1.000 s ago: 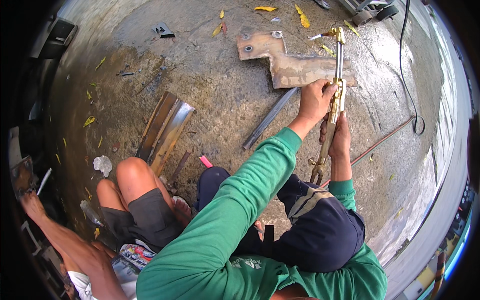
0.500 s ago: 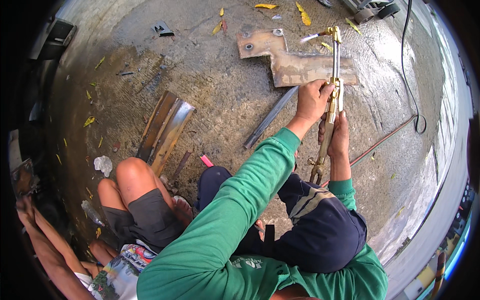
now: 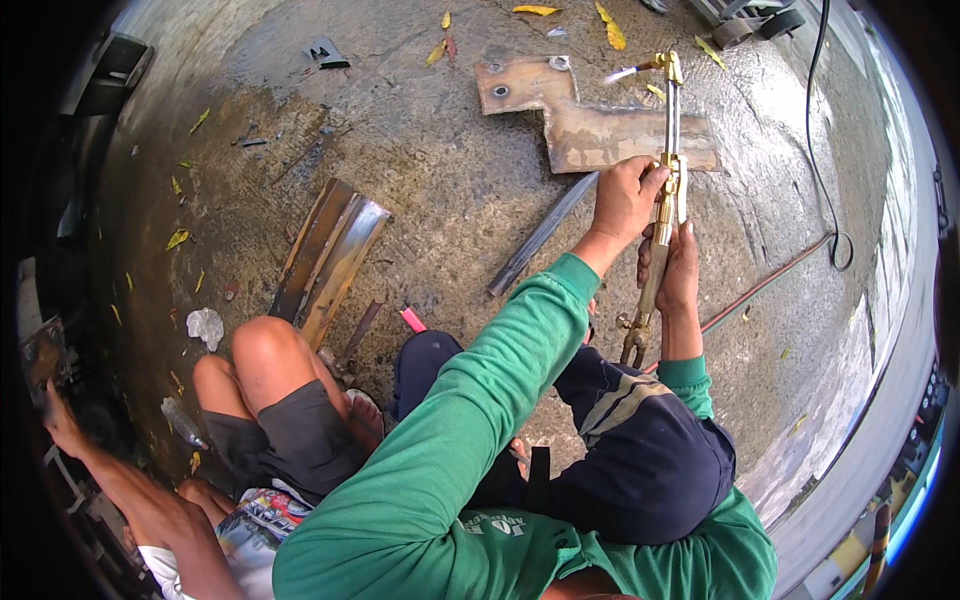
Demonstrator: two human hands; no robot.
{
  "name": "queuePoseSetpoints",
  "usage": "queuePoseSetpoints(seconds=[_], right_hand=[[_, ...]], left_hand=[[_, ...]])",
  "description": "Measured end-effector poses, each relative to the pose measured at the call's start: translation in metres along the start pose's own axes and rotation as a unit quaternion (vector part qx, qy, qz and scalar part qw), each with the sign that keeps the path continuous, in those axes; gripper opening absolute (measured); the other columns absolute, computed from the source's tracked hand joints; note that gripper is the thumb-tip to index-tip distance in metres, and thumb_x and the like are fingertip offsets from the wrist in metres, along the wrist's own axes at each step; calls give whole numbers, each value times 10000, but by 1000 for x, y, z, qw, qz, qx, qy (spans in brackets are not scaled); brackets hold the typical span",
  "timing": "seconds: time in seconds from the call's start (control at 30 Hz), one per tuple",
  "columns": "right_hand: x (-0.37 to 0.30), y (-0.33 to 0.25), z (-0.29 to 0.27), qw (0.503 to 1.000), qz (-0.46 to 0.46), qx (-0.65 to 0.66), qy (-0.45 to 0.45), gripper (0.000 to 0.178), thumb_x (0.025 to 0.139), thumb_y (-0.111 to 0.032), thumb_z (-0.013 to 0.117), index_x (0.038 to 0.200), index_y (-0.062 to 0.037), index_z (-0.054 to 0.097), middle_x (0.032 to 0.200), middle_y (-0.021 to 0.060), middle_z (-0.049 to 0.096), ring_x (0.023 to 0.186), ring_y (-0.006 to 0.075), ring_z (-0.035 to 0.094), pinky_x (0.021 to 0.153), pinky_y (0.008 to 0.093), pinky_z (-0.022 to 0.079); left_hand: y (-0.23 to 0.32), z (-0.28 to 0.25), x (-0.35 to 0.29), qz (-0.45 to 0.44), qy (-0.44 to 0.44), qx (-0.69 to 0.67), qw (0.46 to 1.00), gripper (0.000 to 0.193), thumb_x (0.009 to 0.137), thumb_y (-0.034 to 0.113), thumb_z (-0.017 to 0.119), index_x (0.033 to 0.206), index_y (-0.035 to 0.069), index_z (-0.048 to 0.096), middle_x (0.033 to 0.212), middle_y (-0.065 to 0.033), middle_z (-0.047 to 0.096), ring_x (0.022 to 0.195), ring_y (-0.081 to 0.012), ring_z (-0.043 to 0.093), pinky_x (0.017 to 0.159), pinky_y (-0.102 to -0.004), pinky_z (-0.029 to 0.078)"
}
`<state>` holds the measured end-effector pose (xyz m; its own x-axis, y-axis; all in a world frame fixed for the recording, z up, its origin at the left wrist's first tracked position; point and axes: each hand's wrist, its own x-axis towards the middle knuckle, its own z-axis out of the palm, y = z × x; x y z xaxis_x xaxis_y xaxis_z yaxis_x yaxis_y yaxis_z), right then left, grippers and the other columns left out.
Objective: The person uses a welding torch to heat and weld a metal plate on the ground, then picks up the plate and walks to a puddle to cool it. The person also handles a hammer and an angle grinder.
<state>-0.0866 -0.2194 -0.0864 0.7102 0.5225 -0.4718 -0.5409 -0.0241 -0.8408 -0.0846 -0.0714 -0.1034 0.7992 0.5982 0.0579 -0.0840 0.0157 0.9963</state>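
Note:
A brass cutting torch (image 3: 655, 265) stands almost upright in the picture, its head at the far end. A short pale flame (image 3: 622, 74) points left from its tip. Around the torch's handle, my right hand (image 3: 680, 270) is closed, partly hidden behind it. My left hand (image 3: 625, 200) is closed on the torch's brass valve section, thumb and fingers pinched there. Beyond my hands a rusty cut steel plate (image 3: 610, 135) with bolt holes lies on the concrete, below and left of the flame. A dark metal bar (image 3: 540, 235) lies left of my left hand.
A red hose (image 3: 775, 275) and black cable (image 3: 812, 130) run at right. Steel channel pieces (image 3: 330, 260) lie left, near a seated co-worker's bare knee (image 3: 270, 355). A pink object (image 3: 412, 320) lies by my leg. A wheeled frame (image 3: 750, 25) stands far right.
The co-worker at lower left has shifted an arm and body, one hand now higher against the dark items at the left edge. My hands and the lit torch stay nearly still.

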Motion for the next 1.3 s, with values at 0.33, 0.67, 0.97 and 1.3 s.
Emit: queuePoseSetpoints(seconds=[0.33,0.67,0.97,1.3], right_hand=[[-3,-1,1,1000,5,2,1,657,1062,-633,264,1029,-69,598,639,22,550,463,124,495,430,255,432],[0,5,-2,1000,13,-16,-1,649,1066,-626,265,1030,-69,595,654,24,561,460,127,497,434,264,435],[16,42,4,996,72,-51,10,567,1065,-589,333,1013,-93,601,663,35,574,464,138,515,424,290,427],[27,49,2,996,80,-26,-3,600,1068,-585,327,1033,-62,619,646,49,574,449,148,504,426,294,429]], left_hand=[[-1,-2,-2,28,3,33,999,202,994,131,656,1050,-56,706,856,-105,739,741,-144,717,653,-306,611],[-2,-6,-10,-43,-1,-29,999,301,986,211,693,1135,-50,670,903,-107,730,792,-152,701,714,-305,590],[-19,-33,-34,-161,-66,125,977,927,914,435,748,1552,17,222,1222,-232,672,1151,-374,660,981,-433,508],[-53,-41,-38,-203,-95,140,964,1214,839,668,711,1646,100,3,1541,-327,408,1409,-492,431,1151,-576,320]])
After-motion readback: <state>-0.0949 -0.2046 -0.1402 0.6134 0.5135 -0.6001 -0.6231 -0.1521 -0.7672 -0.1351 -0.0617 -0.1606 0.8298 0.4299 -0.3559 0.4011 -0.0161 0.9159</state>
